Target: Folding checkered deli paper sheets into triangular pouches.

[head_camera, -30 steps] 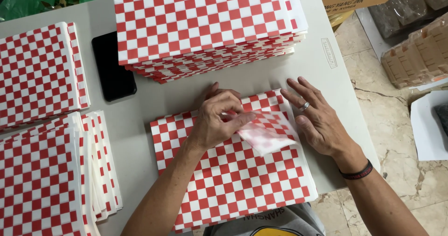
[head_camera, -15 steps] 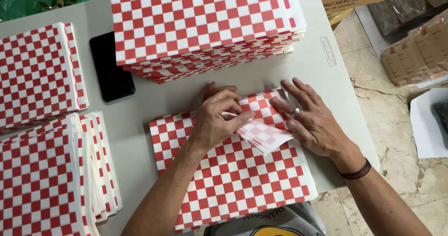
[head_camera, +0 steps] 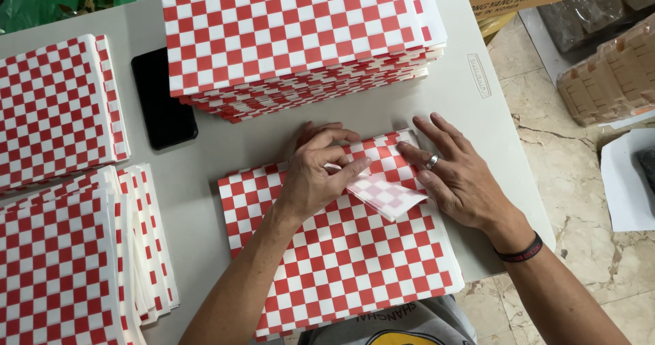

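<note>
- Two hands of mine worked on one red-and-white checked paper sheet (head_camera: 341,256) that lay at the near edge of the desk (head_camera: 205,208), its nearest corner running out of view under my shirt.
- My left hand (head_camera: 315,174) pinched the sheet's folded-over far corner (head_camera: 385,196) between thumb and fingers; the paler underside of the paper showed there.
- My right hand (head_camera: 458,174) lay flat and open, fingers spread, pressing the sheet just beside that fold; it grasped nothing.
- How many sheets lay under the top one I could not tell, though layered edges showed along the right side.
- A tall stack of checked sheets (head_camera: 293,31) stood at the far edge of the desk, its top cut off by the frame.
- A black phone (head_camera: 162,103) lay between that stack and another pile (head_camera: 58,106) at the left edge; its far end was tucked under the tall stack.
- More fanned-out sheets (head_camera: 75,256) filled the near left corner, cut off at the frame.
</note>
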